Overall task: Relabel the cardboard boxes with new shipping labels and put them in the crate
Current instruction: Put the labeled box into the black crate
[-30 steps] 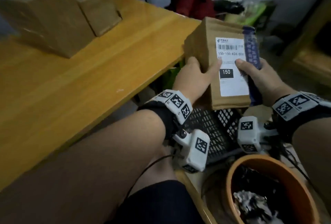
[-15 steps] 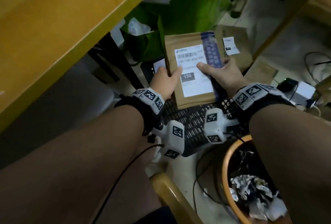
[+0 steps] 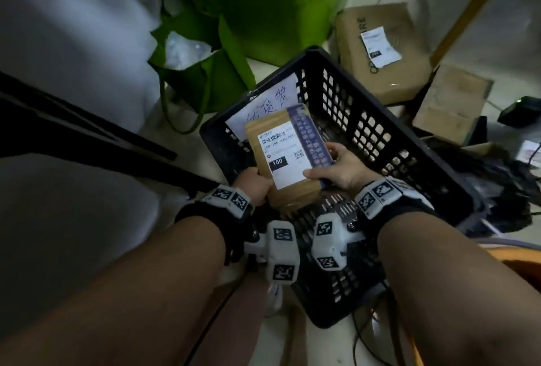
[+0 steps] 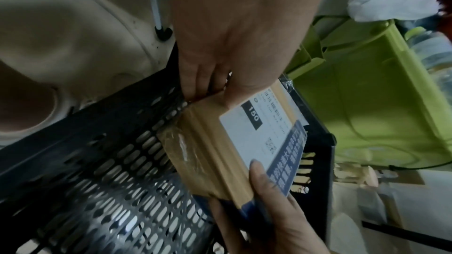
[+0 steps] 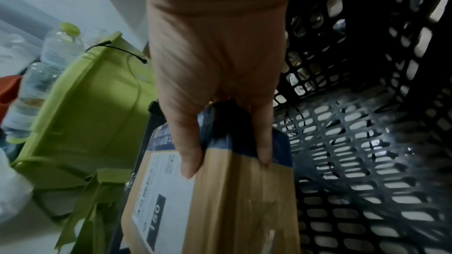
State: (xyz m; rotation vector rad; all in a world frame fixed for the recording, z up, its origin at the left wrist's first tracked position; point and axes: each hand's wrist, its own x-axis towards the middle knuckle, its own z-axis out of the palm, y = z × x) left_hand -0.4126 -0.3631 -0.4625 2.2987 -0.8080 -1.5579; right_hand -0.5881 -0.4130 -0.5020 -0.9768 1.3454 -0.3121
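Note:
A brown cardboard box (image 3: 289,190) with a white shipping label (image 3: 282,155) marked 150 and a blue tape strip hangs inside the black perforated crate (image 3: 409,143) on the floor. My left hand (image 3: 253,185) grips the box's near-left edge, thumb on top (image 4: 234,76). My right hand (image 3: 336,169) grips the box's near-right corner, thumb on the label and fingers round the taped side (image 5: 220,132). The box (image 5: 244,200) sits tilted above the crate floor (image 5: 354,161). A handwritten white sheet (image 3: 269,102) leans on the crate's far-left wall.
A green bag (image 3: 205,84) and green bin (image 3: 278,8) stand beyond the crate. Two more cardboard boxes (image 3: 380,52) lie on the floor at the upper right, one labelled. Cables (image 3: 512,190) and an orange pot rim (image 3: 515,260) lie right of the crate.
Both hands have carried the box down from the table edge into the black crate. The view has tilted down toward the floor.

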